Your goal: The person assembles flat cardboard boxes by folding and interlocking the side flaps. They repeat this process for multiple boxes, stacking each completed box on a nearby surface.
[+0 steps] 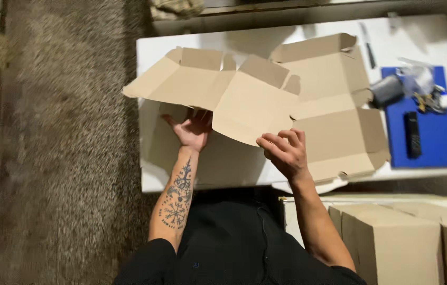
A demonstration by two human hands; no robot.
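A flat, unfolded brown cardboard box blank [266,95] is held tilted above a white table [149,47]. My left hand [193,129] reaches up under its left half, fingers spread against the underside. My right hand [284,150] grips the near edge of the middle panel, fingers curled over the cardboard. Several flaps stick up along the far edge of the blank. Its right part lies over the table.
A blue mat [429,142] at the table's right holds a black remote-like bar [412,134], a dark roll [386,91] and small clutter. A pen [369,47] lies at the back. Brown cartons [392,243] stand at lower right. Shaggy carpet [65,158] covers the left.
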